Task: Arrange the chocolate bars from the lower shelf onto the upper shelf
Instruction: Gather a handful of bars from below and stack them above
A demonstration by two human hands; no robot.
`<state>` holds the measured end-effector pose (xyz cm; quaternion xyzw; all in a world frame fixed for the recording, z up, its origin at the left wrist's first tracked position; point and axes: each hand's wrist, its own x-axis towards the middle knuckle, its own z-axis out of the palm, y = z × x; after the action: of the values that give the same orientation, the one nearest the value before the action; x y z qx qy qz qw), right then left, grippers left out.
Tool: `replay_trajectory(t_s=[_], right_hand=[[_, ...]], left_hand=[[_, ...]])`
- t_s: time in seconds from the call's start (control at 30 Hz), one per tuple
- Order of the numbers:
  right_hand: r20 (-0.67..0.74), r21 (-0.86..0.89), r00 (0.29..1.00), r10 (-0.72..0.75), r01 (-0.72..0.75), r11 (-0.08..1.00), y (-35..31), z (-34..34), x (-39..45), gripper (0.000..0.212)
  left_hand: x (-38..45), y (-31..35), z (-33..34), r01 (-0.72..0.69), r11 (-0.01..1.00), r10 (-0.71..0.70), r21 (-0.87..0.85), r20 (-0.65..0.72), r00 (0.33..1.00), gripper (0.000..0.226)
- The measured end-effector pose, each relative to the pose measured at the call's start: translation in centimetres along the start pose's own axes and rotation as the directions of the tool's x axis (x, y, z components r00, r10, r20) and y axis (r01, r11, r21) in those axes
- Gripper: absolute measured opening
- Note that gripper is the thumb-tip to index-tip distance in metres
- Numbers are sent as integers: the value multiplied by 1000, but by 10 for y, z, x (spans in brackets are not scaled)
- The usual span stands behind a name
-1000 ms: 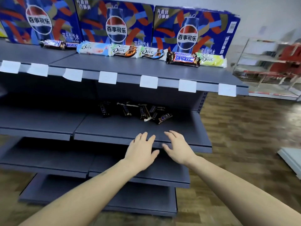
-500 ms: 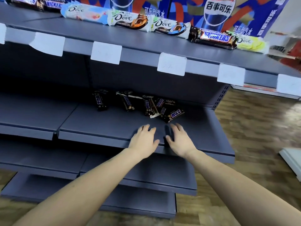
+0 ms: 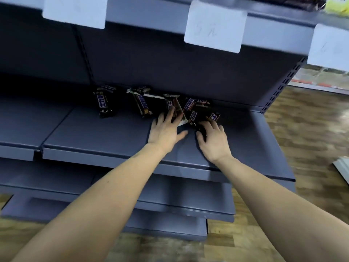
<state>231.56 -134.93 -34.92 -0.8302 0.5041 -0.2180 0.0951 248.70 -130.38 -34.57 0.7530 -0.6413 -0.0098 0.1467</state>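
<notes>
Several dark Snickers chocolate bars (image 3: 191, 107) lie in a loose pile at the back of the grey lower shelf (image 3: 94, 133). One bar (image 3: 103, 104) lies alone to the left, another (image 3: 142, 104) between it and the pile. My left hand (image 3: 166, 130) is spread flat, its fingertips touching the pile's left side. My right hand (image 3: 214, 141) rests at the pile's front, thumb and forefinger around a dark bar (image 3: 201, 130); whether it grips is unclear. The upper shelf (image 3: 151, 15) hangs overhead; only its front edge shows.
White price tags (image 3: 214, 29) hang from the upper shelf's edge. A yellow-wrapped bar (image 3: 337, 7) shows at the top right corner. Two more grey shelves (image 3: 179, 203) stick out below. Wooden floor (image 3: 311, 133) lies to the right, with a white object (image 3: 342, 167) on it.
The view has dropped and moved closer to the lower shelf. Both hands have slid forward from the shelf's front edge to the pile of bars at the back.
</notes>
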Motion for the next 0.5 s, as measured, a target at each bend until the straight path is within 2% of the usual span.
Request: replay_trajectory(t_s=[0.17,0.33,0.43,0.5], right_hand=[[-116,192,993,-16,38,981,3,-4,-10,26],[-146,231,984,104,-69,971,4,-9,-25,30],[-115,252,985,125,-93,963,5,-11,-33,46],[-72,244,990,125,-103,964,4,-13,-36,49]], left_hand=[[-5,1,7,31,997,-41,-76,-136,990,51],[-24,4,5,26,993,-50,-115,-211,976,38],[-42,9,3,-11,986,-31,-169,-244,969,43],[-56,13,2,2,956,-72,-292,-228,971,53]])
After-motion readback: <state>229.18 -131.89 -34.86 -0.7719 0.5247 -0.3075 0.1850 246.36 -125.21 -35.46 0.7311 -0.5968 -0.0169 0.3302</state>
